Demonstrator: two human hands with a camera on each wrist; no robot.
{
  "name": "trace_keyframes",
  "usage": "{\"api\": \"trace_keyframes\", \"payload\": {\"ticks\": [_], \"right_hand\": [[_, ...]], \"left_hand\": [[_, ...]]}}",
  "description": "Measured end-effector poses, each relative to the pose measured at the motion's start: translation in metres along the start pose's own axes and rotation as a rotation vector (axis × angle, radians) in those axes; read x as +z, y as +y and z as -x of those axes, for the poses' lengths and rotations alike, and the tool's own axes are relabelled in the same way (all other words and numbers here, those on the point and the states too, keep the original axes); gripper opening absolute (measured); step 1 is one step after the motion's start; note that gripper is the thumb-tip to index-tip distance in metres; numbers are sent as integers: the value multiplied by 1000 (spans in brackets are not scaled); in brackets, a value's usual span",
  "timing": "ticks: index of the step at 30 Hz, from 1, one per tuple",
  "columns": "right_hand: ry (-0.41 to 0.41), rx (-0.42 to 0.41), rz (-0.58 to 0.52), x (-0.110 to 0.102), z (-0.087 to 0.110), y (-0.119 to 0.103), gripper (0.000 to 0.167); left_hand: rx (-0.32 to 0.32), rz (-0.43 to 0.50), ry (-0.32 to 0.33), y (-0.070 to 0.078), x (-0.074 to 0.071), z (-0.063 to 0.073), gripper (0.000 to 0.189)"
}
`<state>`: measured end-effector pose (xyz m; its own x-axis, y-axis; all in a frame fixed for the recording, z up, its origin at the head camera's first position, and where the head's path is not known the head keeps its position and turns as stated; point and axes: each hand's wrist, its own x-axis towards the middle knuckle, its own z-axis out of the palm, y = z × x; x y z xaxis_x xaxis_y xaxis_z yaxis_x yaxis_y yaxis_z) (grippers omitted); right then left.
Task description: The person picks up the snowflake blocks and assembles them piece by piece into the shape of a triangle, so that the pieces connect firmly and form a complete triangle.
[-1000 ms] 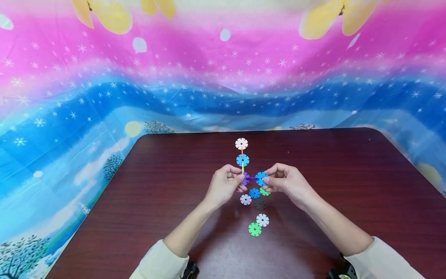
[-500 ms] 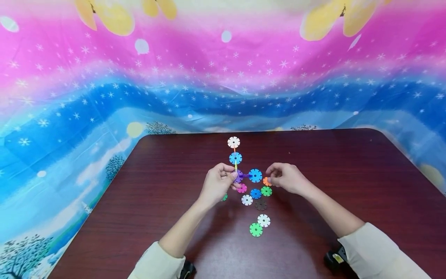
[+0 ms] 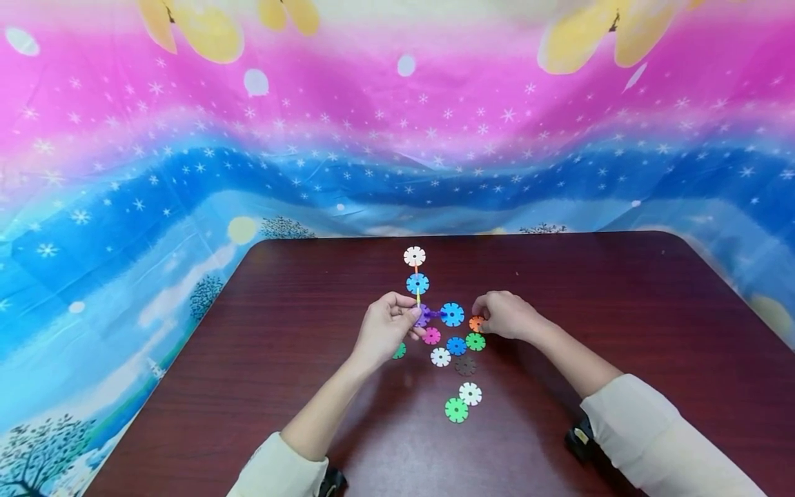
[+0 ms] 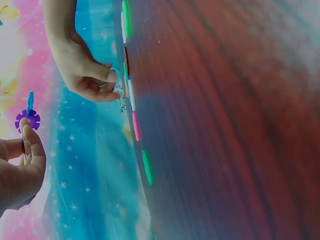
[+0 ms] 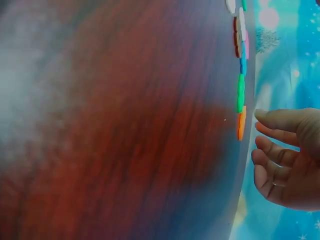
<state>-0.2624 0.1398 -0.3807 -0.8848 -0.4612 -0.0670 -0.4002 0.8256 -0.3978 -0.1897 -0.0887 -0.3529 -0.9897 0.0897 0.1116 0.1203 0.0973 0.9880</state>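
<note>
My left hand (image 3: 386, 330) pinches a purple notched disc (image 3: 424, 315) of a joined chain. Above it in the head view are a light blue disc (image 3: 418, 284) and a white disc (image 3: 415, 256), linked by yellow and orange discs seen edge-on. To the right, a purple edge-on piece joins another light blue disc (image 3: 452, 315). In the left wrist view the thumb and finger grip the purple disc (image 4: 29, 120). My right hand (image 3: 508, 315) is at a loose orange disc (image 3: 476, 324); the right wrist view shows its slightly bent fingers apart from the orange disc (image 5: 242, 123).
Loose notched discs lie on the dark wood table (image 3: 279, 386): pink (image 3: 431, 336), blue (image 3: 456, 346), light green (image 3: 475, 342), white (image 3: 441, 357), brown (image 3: 465, 365), and a white and green pair (image 3: 456, 410) nearer the front. A green disc (image 3: 399, 351) shows partly behind the left hand.
My right hand has let go of the chain's right light blue disc and moved to the orange disc. The left hand has shifted slightly left with the chain, uncovering the pink and green discs.
</note>
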Motion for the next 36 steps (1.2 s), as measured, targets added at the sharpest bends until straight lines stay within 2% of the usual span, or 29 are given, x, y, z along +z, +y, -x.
{"api": "trace_keyframes", "payload": {"ticks": [4, 11, 26, 36], "right_hand": [[-46, 6, 23, 1, -3, 2, 26], [-63, 26, 5, 2, -4, 5, 26], [-39, 27, -48, 6, -2, 7, 26], [28, -13, -82, 7, 4, 12, 23]], "left_hand": [[-4, -6, 1, 1, 0, 1, 20], [-1, -13, -3, 0, -1, 0, 20], [16, 19, -18, 1, -1, 1, 18], [15, 8, -13, 1, -2, 1, 19]]}}
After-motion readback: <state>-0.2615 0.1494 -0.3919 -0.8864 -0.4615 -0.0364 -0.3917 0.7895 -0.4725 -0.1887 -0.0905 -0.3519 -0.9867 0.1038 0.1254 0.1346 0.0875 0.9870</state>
